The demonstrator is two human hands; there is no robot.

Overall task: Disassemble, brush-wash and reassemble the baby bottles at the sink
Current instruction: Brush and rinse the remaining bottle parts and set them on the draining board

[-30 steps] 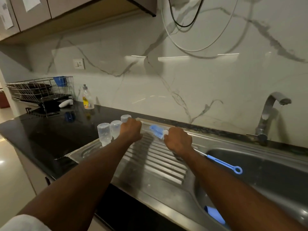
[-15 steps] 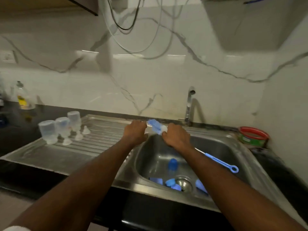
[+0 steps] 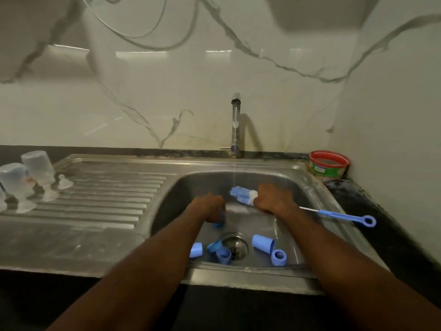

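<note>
Sink (image 3: 317, 194): basin at 6 o'clock, tap (image 3: 235, 125) at 12 running. Bottles (image 3: 38, 167): upturned at 9 on the drainer, likely draining. Brush (image 3: 243, 195): right hand (image 3: 274, 199) clasps it under the stream. Caps (image 3: 262, 243): loose round the drain; left hand (image 3: 210, 207) grasps one. Basin walls hem both hands in.

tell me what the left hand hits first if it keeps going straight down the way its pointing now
The left hand reaches down into the sink and already seems to be on a small blue part. Straight on, it would likely meet the basin floor just behind the drain, though depth is hard to judge.
</note>
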